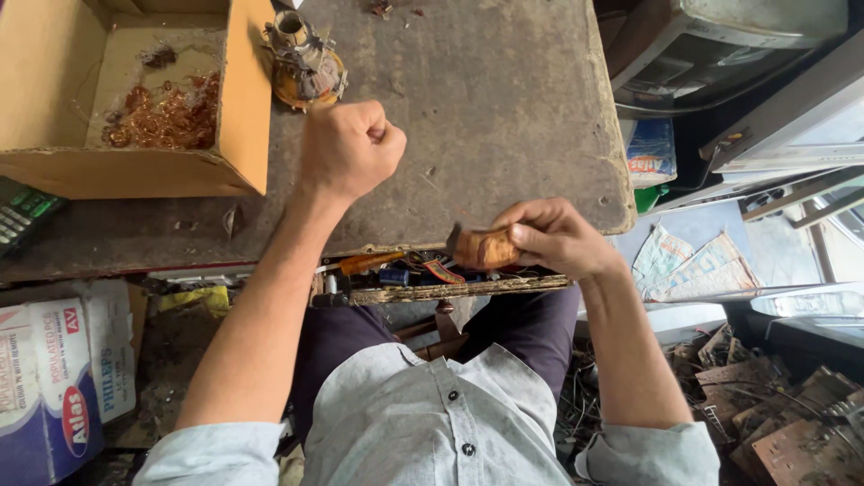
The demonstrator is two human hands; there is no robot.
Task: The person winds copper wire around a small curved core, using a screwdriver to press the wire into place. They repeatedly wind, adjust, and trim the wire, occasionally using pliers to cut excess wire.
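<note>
My right hand (553, 236) grips a small brown coil wrapped in paper tape (484, 249) at the near edge of the worn grey workbench (504, 99), over an open drawer. My left hand (349, 148) is raised above the bench, closed into a fist; whether a thin wire runs through it I cannot tell. Beyond the fist stands a dismantled winding assembly with a metal tube (301, 58).
An open cardboard box (238, 117) holding tangled copper wire (166, 115) sits at the bench's left. The drawer (423, 274) below holds screwdrivers and small parts. A calculator (20, 216) lies far left. Cartons (54, 378) stand lower left, circuit boards (783, 405) lower right.
</note>
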